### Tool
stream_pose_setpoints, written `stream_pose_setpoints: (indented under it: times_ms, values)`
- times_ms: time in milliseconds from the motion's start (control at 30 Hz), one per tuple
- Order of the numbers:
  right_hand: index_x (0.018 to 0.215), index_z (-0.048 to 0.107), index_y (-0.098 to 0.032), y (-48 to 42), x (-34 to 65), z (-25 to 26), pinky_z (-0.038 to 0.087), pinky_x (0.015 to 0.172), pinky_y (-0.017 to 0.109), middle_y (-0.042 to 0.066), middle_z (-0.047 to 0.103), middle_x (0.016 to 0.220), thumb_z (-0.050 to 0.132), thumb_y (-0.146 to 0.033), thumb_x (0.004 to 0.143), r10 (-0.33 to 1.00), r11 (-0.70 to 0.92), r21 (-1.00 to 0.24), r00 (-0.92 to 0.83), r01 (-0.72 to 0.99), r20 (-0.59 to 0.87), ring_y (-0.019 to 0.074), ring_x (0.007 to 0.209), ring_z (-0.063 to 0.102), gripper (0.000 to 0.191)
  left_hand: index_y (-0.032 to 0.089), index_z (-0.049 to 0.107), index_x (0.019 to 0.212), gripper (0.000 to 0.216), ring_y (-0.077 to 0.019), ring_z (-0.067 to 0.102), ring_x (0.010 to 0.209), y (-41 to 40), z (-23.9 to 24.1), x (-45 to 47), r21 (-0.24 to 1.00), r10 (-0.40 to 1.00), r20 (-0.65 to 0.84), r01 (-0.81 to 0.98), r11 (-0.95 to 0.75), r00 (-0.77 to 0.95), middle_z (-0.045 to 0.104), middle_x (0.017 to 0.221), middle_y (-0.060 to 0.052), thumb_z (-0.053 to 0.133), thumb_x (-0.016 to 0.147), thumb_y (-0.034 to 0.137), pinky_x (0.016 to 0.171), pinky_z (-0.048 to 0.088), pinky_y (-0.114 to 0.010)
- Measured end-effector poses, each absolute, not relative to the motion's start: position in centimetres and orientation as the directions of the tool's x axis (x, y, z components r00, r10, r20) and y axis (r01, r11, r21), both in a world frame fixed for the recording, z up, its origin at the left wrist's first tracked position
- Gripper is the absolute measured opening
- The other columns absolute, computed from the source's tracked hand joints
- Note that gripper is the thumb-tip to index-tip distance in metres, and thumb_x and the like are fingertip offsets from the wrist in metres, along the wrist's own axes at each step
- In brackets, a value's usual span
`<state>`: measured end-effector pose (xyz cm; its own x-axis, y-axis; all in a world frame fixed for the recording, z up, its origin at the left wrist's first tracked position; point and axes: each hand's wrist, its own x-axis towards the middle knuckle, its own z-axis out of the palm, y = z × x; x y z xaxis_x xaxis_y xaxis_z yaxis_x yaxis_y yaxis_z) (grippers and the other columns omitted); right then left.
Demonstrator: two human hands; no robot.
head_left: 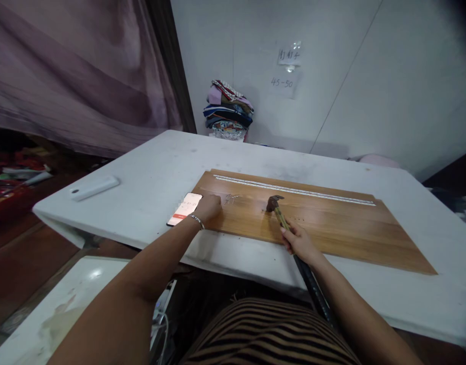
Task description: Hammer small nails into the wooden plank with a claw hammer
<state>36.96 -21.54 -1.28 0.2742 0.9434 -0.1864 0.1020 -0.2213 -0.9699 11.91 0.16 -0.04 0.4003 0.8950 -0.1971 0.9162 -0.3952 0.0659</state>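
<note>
My right hand (298, 242) is wrapped round the handle of a claw hammer (281, 218). The hammer's rusty head is over the middle of a brown wooden board (343, 233), claw pointing right. My left hand (210, 209), with a bracelet at the wrist, is at the board's left end. Its fingers are curled, and their tips are hidden from me. Just right of it lies a small pile of nails (229, 199). A lit phone (185, 209) showing a timer rests at the left, close beside this hand. Several small dark dots (299, 219) mark the board right of the hammer.
Two white marked strips (293, 191) run along the board's far side. The board lies on a white table (149, 172), with a white oblong object (95, 187) at its left. Folded clothes (228, 111) are stacked behind. A lower white surface (92, 284) stands front left.
</note>
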Motion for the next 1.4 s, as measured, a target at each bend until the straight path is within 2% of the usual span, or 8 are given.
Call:
stream_pose_setpoints:
  times_ms: [233, 367, 733, 933, 1133, 1400]
  values:
    - [0.139, 0.055, -0.012, -21.8, 37.2, -0.8, 0.033, 0.036, 0.023, -0.010, 0.044, 0.050, 0.063, -0.048, 0.081, 0.939, -0.248, -0.959, 0.277, 0.140, -0.202, 0.0107, 0.037, 0.039, 0.069, 0.018, 0.077, 0.098, 0.026, -0.0224, 0.070, 0.093, -0.3, 0.5, 10.7, 0.249, 0.913, -0.207, 0.921, -0.299, 0.352, 0.078, 0.101, -0.009, 0.055, 0.084, 0.018, 0.080, 0.050, -0.027]
    - [0.143, 0.052, -0.011, -21.9, 37.2, -1.0, 0.033, 0.036, 0.023, -0.010, 0.045, 0.051, 0.063, -0.049, 0.080, 0.942, -0.237, -0.963, 0.274, 0.130, -0.195, 0.0108, 0.038, 0.038, 0.074, 0.019, 0.076, 0.102, 0.027, -0.0202, 0.070, 0.094, -0.6, 1.0, 10.5, 0.277, 0.925, -0.197, 0.923, -0.267, 0.326, 0.078, 0.105, -0.007, 0.056, 0.084, 0.020, 0.080, 0.049, -0.025]
    - [0.140, 0.056, -0.012, -21.9, 37.4, -1.0, 0.034, 0.036, 0.023, -0.010, 0.045, 0.051, 0.060, -0.052, 0.080, 0.940, -0.244, -0.956, 0.280, 0.161, -0.193, 0.0105, 0.039, 0.039, 0.072, 0.019, 0.076, 0.098, 0.024, -0.0214, 0.069, 0.096, 0.3, 0.6, 10.1, 0.196, 0.920, -0.206, 0.935, -0.295, 0.334, 0.077, 0.103, -0.008, 0.057, 0.085, 0.021, 0.080, 0.049, -0.027]
    - [0.141, 0.055, -0.014, -21.9, 37.4, -0.7, 0.034, 0.036, 0.022, -0.010, 0.046, 0.055, 0.062, -0.052, 0.079, 0.938, -0.250, -0.957, 0.281, 0.144, -0.203, 0.0098, 0.040, 0.040, 0.074, 0.019, 0.077, 0.103, 0.028, -0.0245, 0.069, 0.099, 1.5, -0.1, 10.3, 0.141, 0.923, -0.114, 0.926, -0.350, 0.367, 0.075, 0.109, -0.012, 0.054, 0.087, 0.020, 0.081, 0.051, -0.030]
    - [0.140, 0.054, -0.012, -21.8, 37.4, -1.0, 0.035, 0.035, 0.024, -0.009, 0.047, 0.057, 0.063, -0.050, 0.078, 0.939, -0.238, -0.964, 0.284, 0.119, -0.197, 0.0104, 0.040, 0.040, 0.072, 0.016, 0.078, 0.103, 0.032, -0.0239, 0.068, 0.101, 2.6, -0.7, 10.4, 0.058, 0.865, -0.124, 0.874, -0.482, 0.486, 0.073, 0.112, -0.015, 0.050, 0.088, 0.017, 0.088, 0.049, -0.031]
    - [0.142, 0.054, -0.014, -21.8, 37.0, -0.6, 0.035, 0.036, 0.023, -0.009, 0.045, 0.058, 0.062, -0.046, 0.081, 0.938, -0.229, -0.967, 0.291, 0.113, -0.189, 0.0101, 0.041, 0.040, 0.070, 0.010, 0.074, 0.095, 0.027, -0.0284, 0.069, 0.097, 3.0, 0.0, 10.4, -0.014, 0.777, -0.176, 0.788, -0.615, 0.604, 0.071, 0.105, -0.021, 0.050, 0.090, 0.018, 0.091, 0.050, -0.038]
